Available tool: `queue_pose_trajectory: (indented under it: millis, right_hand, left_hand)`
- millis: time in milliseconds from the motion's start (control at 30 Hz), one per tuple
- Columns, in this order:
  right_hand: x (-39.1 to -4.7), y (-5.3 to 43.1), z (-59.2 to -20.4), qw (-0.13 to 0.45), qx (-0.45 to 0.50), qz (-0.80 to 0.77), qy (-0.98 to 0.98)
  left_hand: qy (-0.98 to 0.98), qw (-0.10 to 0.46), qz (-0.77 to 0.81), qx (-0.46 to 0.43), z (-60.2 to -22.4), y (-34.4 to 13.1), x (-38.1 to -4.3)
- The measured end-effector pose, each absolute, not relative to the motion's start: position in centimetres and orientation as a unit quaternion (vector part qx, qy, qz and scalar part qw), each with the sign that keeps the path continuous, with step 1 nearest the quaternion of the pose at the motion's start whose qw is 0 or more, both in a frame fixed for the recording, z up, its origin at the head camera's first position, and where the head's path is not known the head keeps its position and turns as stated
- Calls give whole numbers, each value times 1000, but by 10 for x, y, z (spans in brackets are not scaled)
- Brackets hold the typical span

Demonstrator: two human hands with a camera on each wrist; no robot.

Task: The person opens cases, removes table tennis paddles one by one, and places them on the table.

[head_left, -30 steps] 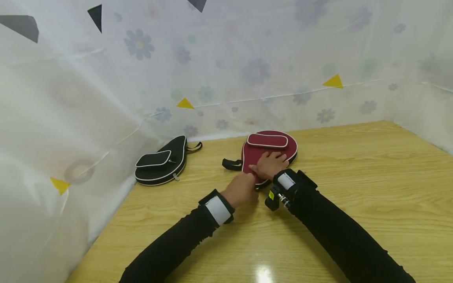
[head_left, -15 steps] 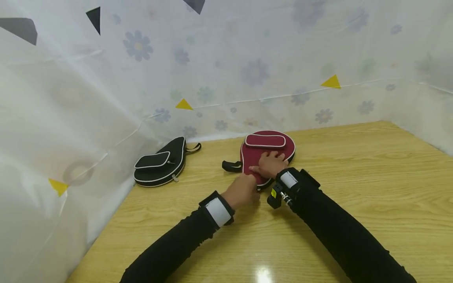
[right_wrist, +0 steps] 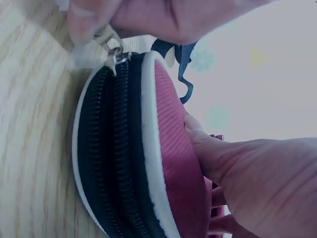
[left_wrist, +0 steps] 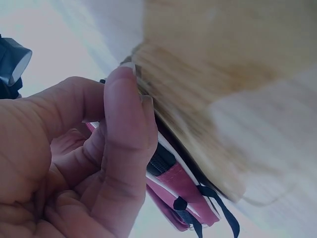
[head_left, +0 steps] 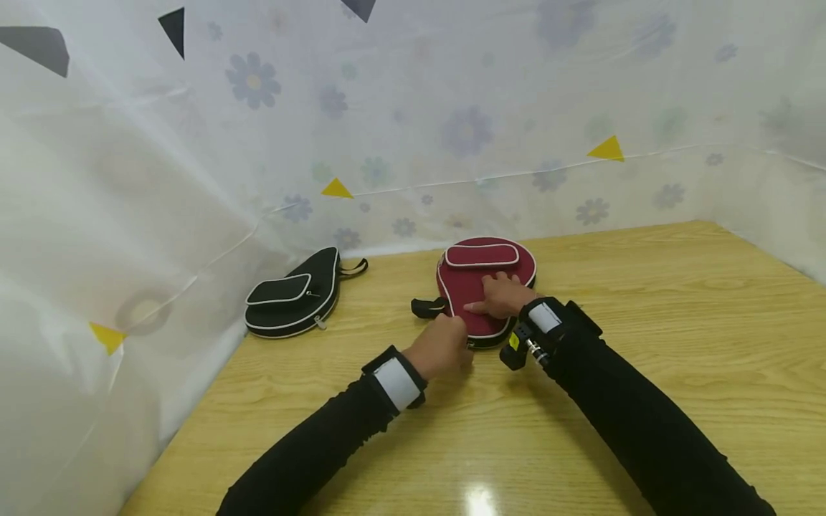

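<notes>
While left fingers [left_wrist: 126,114] pinch one pull-tab [right_wrist: 112,40], spread right fingers [head_left: 492,288] touch one red case [head_left: 463,288].

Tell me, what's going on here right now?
A person's left hand pinches the metal zipper pull on a dark red, paddle-shaped fabric case; the right hand rests on its top. The rows of black zipper teeth stand apart along the near edge. A black, white-trimmed, similarly shaped case lies untouched to the left.
</notes>
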State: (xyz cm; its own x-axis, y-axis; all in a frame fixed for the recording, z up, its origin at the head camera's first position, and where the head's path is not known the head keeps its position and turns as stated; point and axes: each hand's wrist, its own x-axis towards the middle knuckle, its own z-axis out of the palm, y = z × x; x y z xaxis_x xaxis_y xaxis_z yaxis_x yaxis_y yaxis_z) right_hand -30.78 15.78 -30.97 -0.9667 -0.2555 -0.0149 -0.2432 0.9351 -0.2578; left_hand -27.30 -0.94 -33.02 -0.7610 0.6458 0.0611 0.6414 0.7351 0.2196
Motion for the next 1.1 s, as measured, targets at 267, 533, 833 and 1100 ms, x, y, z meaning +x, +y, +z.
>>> queue_pose_trajectory:
  millis: [267, 533, 833, 1100]
  right_hand:
    - [-308, 163, -311, 31, -137, -134, 981]
    - [-294, 146, -309, -3, -112, -63, 992]
    - [-289, 132, -308, 11, -55, -48, 997]
    - [-290, 134, -309, 2, -71, -46, 996]
  left_hand:
    - [938, 31, 130, 321, -330, -7, -272]
    - [936, 35, 144, 318, -332, -9, -272]
    - [936, 31, 136, 323, -330, -8, -273]
    - [936, 35, 141, 322, -330, -9, -272]
